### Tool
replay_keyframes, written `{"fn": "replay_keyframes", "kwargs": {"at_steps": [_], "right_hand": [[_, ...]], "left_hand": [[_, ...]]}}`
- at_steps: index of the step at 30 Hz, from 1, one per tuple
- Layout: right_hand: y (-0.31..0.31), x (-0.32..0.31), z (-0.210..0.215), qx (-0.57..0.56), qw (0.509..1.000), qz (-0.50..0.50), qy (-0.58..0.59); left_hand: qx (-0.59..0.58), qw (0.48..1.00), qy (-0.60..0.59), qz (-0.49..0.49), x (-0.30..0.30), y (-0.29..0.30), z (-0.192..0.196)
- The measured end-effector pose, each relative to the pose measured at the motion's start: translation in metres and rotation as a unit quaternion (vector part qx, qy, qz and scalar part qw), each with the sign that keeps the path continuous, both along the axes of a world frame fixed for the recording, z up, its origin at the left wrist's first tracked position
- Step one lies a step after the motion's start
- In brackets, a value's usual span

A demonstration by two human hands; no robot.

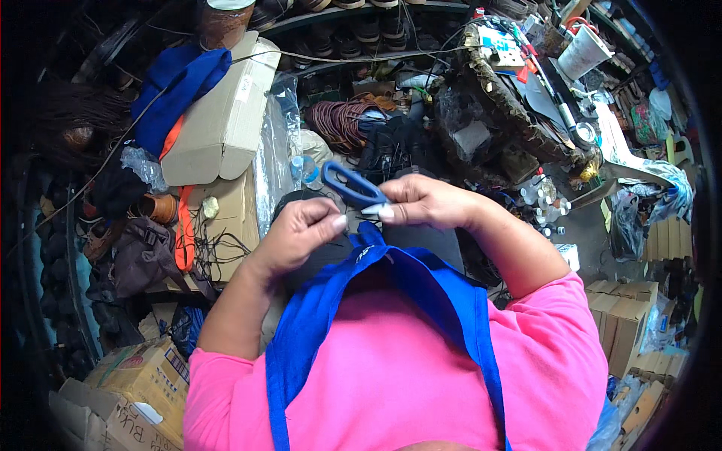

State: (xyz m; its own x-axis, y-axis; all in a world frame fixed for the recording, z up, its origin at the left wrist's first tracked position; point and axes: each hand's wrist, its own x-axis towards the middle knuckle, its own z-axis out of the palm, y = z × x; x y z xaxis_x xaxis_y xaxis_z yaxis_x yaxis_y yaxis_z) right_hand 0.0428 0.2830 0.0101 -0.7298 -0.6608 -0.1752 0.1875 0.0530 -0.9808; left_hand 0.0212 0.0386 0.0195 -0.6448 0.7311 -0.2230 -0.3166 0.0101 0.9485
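Above my lap, my right hand (417, 201) grips a dark blue elongated loop (352, 184), which looks like a handle and points up and left. Its lower end disappears behind my fingertips, so I cannot make out the whole tool. To the left, my left hand (304, 231) is closed with thumb and fingers pinched together; anything between them is too small to tell. A small gap separates the two hands. Below them hangs the blue apron (301, 331) over my pink shirt, with dark trousers beneath.
A cardboard piece (226, 124) with blue cloth (177, 86) lies at left. Coiled brown cord (342, 124) sits ahead. A worn round stand (504, 90) holds tools and a white cup (584, 52) at far right. Small bottles (543, 199) and cardboard boxes (620, 319) stand right; another box (147, 383) lower left.
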Motion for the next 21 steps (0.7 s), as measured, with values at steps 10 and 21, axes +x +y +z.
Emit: {"fn": "replay_keyframes", "kwargs": {"at_steps": [10, 21], "right_hand": [[0.004, -0.005, -0.018, -0.115, 0.983, -0.052, -0.137], [-0.036, -0.008, 0.025, -0.046, 0.993, 0.039, -0.099]], "left_hand": [[-0.03, 0.964, 0.224, 0.139, -0.003, -0.016, 0.012], [-0.109, 0.931, 0.341, 0.066, 0.014, -0.015, 0.025]]}}
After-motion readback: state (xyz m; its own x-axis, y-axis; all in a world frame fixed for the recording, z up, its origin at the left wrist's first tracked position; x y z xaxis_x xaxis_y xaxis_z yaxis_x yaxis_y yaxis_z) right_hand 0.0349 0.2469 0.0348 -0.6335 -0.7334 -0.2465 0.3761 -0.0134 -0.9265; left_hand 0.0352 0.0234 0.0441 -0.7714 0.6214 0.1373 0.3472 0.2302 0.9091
